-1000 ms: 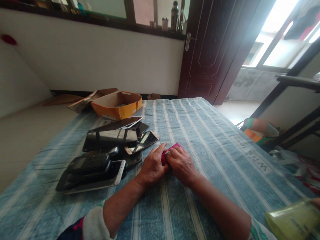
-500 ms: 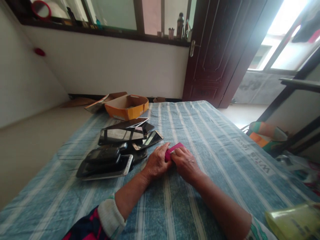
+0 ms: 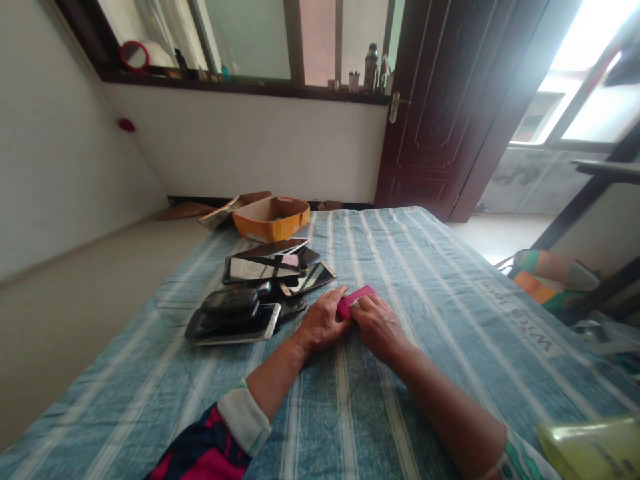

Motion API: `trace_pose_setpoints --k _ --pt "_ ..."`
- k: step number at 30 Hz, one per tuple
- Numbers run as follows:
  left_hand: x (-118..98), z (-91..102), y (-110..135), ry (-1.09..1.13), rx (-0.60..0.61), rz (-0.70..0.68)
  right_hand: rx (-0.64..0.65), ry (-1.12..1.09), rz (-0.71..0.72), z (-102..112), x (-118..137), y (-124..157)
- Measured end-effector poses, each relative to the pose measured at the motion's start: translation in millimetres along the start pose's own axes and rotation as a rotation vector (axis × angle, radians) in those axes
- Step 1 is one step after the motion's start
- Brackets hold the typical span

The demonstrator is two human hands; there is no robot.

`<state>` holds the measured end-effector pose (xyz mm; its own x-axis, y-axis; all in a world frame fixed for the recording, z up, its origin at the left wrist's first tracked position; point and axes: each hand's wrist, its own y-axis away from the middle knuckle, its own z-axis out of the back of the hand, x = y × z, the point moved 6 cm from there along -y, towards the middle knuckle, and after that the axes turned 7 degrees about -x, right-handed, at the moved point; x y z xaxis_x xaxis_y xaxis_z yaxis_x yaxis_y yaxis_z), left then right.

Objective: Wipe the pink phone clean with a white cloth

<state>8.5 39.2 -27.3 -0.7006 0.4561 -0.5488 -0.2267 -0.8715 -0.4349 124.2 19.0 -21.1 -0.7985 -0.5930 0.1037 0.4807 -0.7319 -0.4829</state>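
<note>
A small, flat magenta phone (image 3: 361, 292) lies at the middle of the bed-like surface, partly covered by both hands. My left hand (image 3: 325, 320) closes on its left and near side, thumb and fingers around the edge. Bent over its top face is my right hand (image 3: 381, 327), fingers pinched on a small white cloth or tissue (image 3: 355, 304) pressed against the phone. Just left of my hands is a heap of old phones: a silver-edged one (image 3: 275, 320), a black one (image 3: 230, 300) and a gold-edged one (image 3: 320, 277) among several.
A striped blue cloth (image 3: 440, 373) covers the surface. Behind the phones stands an open orange cardboard box (image 3: 273, 229). A yellow translucent packet (image 3: 590, 443) lies at the near right. Beyond are a dark red door (image 3: 435, 120) and a windowsill with a flask (image 3: 371, 69).
The view has shifted, so the scene sits slightly further right and lower. Both hands stay on the magenta phone, with the white cloth or tissue still in my right fingers.
</note>
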Motion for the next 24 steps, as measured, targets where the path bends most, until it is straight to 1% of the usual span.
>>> trace_pose_setpoints --k 10,17,24 --pt "3 -1.7 3 0.017 0.021 -0.058 -0.025 0.013 0.004 -3 1 -5" --pt "4 -0.4 4 -0.008 0.062 -0.062 -0.025 0.046 -0.002 -7 3 -12" --pt "6 -1.3 5 0.005 0.076 -0.067 -0.027 0.038 -0.014 -11 3 -14"
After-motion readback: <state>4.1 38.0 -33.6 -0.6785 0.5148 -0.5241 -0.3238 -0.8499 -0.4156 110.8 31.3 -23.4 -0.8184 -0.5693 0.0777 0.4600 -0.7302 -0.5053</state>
